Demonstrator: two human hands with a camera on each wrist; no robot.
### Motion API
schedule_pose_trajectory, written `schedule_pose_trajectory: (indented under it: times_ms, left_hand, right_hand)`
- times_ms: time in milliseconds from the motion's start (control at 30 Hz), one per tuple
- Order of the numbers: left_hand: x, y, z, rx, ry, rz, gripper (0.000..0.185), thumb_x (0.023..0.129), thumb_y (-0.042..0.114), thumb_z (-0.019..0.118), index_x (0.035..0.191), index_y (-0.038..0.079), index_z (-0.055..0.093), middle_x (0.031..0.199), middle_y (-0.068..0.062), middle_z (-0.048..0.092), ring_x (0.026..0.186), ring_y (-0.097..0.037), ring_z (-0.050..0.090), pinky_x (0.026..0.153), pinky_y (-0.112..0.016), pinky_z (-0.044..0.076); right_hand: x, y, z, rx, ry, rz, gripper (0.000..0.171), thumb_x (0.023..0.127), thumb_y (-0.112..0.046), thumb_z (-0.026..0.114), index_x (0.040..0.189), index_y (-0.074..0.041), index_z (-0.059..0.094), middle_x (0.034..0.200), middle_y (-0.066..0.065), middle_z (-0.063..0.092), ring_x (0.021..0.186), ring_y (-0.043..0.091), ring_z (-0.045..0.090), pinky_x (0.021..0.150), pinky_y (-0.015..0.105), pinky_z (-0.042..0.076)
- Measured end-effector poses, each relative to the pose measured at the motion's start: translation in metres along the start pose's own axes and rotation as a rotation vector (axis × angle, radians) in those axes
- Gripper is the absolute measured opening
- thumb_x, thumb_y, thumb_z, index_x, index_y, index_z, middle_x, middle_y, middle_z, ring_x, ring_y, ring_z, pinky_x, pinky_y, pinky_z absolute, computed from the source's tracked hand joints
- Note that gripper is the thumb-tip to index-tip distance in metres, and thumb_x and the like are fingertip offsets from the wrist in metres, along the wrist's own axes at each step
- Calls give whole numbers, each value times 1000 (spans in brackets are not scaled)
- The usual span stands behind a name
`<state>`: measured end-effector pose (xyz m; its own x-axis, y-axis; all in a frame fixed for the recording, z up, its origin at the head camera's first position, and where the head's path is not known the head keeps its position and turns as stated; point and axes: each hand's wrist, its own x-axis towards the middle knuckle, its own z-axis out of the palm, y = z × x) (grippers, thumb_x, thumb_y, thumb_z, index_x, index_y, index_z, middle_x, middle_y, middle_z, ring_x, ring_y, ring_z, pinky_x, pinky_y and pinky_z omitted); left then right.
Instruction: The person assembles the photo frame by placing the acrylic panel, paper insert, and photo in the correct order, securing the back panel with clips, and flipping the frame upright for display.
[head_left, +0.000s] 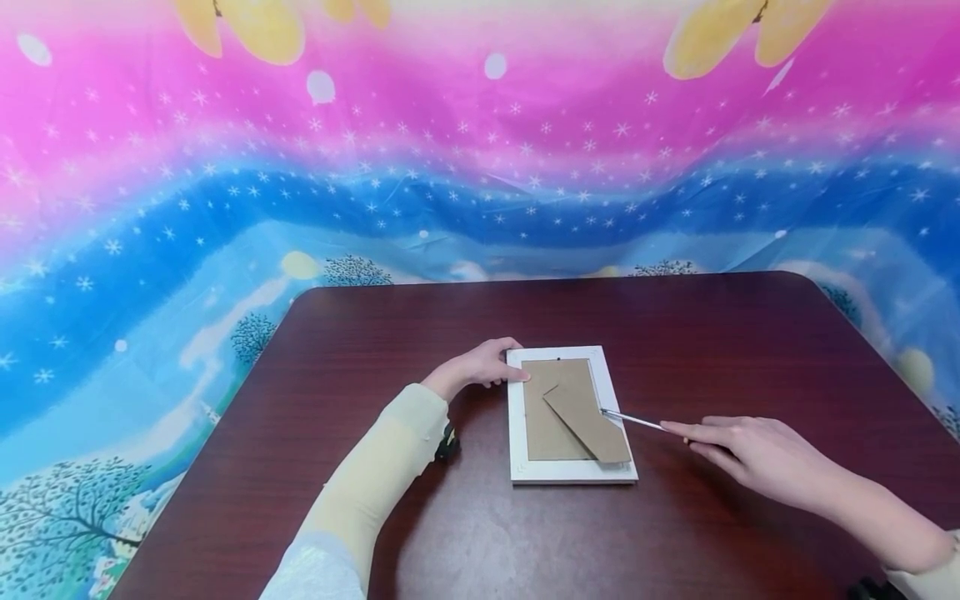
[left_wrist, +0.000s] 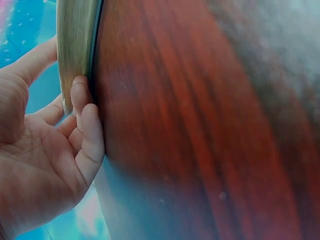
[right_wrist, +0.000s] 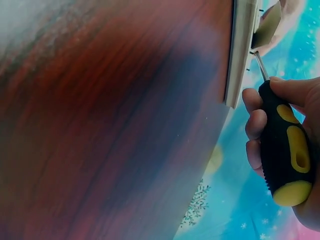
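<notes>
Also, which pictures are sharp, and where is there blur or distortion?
Head view: sharp, though the table edge bows from the wide lens. Left wrist view: the left hand is clear, the wood near the lens smeared. Right wrist view: the screwdriver in the right hand is crisp, the wood blurred.

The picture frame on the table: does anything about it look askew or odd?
The picture frame lies face down, and its brown stand flap sits slanted across the backing, overhanging the right edge. Nothing looks damaged.

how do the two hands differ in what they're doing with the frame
The left hand rests on the picture frame at its far left corner, steadying it bare. The right hand grips a screwdriver, its tip at the frame's right edge, and does not touch the frame. Both lie low over the table.
</notes>
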<state>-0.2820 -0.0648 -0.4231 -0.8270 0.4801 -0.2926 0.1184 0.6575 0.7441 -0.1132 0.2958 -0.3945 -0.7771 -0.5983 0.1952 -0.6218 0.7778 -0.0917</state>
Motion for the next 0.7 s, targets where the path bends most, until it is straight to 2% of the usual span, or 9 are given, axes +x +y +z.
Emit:
schedule_pose_trajectory:
  times_ms: [100, 267, 400, 600, 700]
  left_hand:
    - [0, 0, 0, 0, 5, -2, 44, 89, 25, 73, 126, 11, 54, 82, -6, 54, 61, -16, 47, 51, -27, 39]
    - [-1, 0, -1, -7, 6, -1, 45, 89, 25, 73, 126, 11, 53, 81, -6, 54, 60, -17, 47, 50, -27, 39]
    - [-1, 1, -2, -6, 9, -3, 45, 88, 25, 73, 126, 10, 53, 80, -6, 54, 59, -16, 47, 49, -27, 38]
    - [-1, 0, 0, 0, 14, -3, 44, 89, 24, 73, 126, 11, 54, 81, -5, 54, 59, -16, 47, 50, -27, 38]
    - [-1, 0, 1, -2, 12, -5, 44, 89, 25, 73, 126, 11, 54, 81, -5, 54, 60, -16, 46, 50, -27, 38]
  right_hand:
    - [1, -1, -1, -7, 0, -10, 49, 84, -17, 75, 129, -34, 64, 102, -4, 71, 89, 16, 68, 66, 39, 53]
    - [0, 2, -3, -15, 40, -1, 52, 81, -15, 77, 129, -32, 64, 105, 2, 71, 94, 24, 68, 65, 42, 53]
    - [-1, 3, -2, -6, 13, 17, 50, 83, -16, 76, 128, -32, 64, 105, 2, 71, 94, 25, 68, 66, 43, 53]
    - [-1, 2, 1, 0, 29, -4, 52, 82, -14, 76, 129, -32, 64, 107, -1, 71, 96, 23, 67, 69, 43, 53]
    - [0, 1, 1, 3, 29, -9, 52, 82, -14, 76, 129, -33, 64, 103, -3, 71, 88, 15, 67, 64, 37, 52]
